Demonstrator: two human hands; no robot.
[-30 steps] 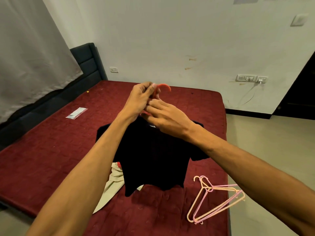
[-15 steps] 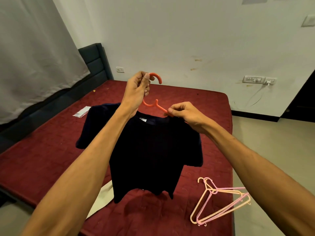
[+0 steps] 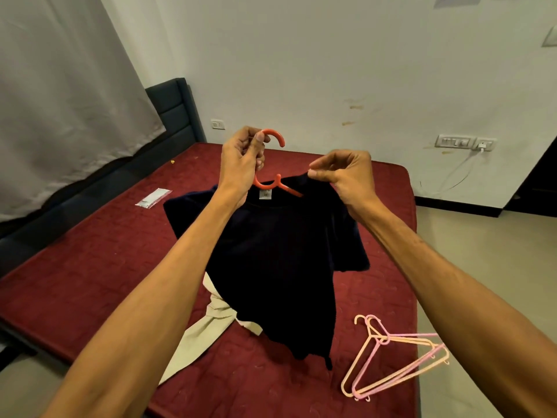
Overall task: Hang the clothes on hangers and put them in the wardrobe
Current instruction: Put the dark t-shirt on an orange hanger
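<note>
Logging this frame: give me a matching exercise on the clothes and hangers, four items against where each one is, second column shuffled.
Things
1. orange hanger
2. dark T-shirt
3. beige garment
4. pink and peach hangers

Places
A. lying on the bed, partly hidden behind the hanging shirt
B. hook gripped in the left hand
C. lying together on the bed near its right edge
D. hanging above the bed, shoulder pinched by the right hand

Pairs: 1-B, 2-D, 3-A, 4-C
</note>
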